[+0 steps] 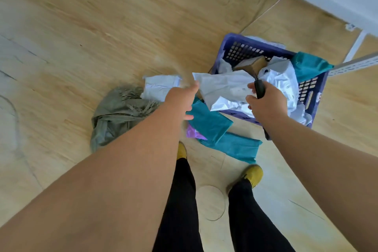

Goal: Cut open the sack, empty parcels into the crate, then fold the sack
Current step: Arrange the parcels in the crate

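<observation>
One crate [306,88] (two teal floor parcels [210,122])

Wood floor [81,37] carries crate [313,96], crumpled sack [114,114], scattered parcels [212,125].

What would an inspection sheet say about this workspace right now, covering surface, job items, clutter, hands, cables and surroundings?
Surface: light wood-look floor, scuffed.
Job's things: purple perforated plastic crate heaped with white and teal parcels; crumpled grey-green woven sack on floor; white plastic mailer above crate edge.
Clutter: teal flat parcels, a purple one and a white one beside the crate.
Hands: left hand open by mailer; right hand grips black-handled cutter.
Cables: thin white cord along floor.
Surroundings: white metal rack frame, wall.
</observation>
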